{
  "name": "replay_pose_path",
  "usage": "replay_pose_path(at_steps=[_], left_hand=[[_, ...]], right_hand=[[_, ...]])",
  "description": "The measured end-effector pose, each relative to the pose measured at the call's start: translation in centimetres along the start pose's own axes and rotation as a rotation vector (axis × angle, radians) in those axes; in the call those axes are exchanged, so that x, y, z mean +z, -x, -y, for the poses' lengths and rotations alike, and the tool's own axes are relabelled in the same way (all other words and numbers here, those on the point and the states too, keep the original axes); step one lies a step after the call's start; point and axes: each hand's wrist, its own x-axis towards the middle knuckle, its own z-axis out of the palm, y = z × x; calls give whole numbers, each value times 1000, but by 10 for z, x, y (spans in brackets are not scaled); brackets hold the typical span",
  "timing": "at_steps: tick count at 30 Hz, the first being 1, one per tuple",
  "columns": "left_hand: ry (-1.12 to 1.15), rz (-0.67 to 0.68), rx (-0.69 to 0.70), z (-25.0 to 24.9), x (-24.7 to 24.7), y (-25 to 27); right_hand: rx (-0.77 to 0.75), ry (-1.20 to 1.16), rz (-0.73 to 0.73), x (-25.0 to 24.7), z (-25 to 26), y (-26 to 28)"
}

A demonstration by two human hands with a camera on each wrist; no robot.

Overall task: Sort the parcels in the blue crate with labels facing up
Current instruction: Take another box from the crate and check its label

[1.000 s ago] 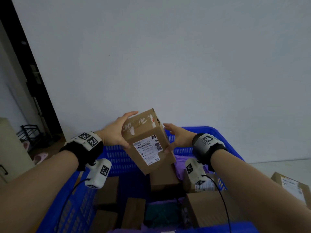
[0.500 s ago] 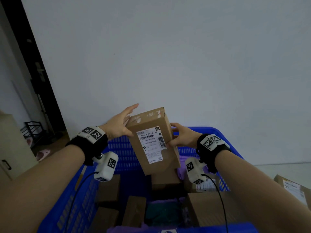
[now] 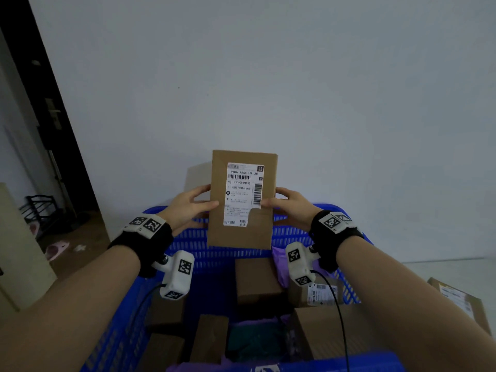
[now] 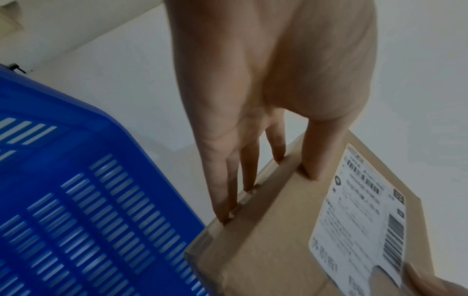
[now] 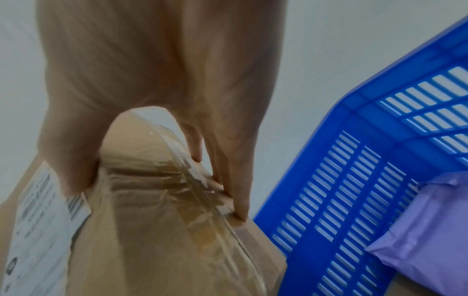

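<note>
Parcel (image 3: 243, 200) stands long-axis upright, label toward the camera (seemingly untilted), pinched by left hand (image 3: 188, 206) and right hand (image 3: 291, 204).

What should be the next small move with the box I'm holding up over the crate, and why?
Probably tip the cardboard box back until its label faces the ceiling, then lower it into the blue crate. The left hand and right hand grip its side edges, holding it upright above the far wall, so the label faces you, not up.

Floor (image 3: 442, 269); blue crate (image 3: 303, 232); seemingly box (image 3: 460, 299)
</note>
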Motion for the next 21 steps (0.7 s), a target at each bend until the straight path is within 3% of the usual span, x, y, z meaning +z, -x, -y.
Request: replay_pose_path(at_steps=[9, 21], left_hand=[[69, -54, 73, -3, 10, -10], [95, 91, 147, -36, 78, -43]], right_hand=[[-101, -140, -67, -2, -3, 10], [-189, -242, -333, -55, 3, 50]])
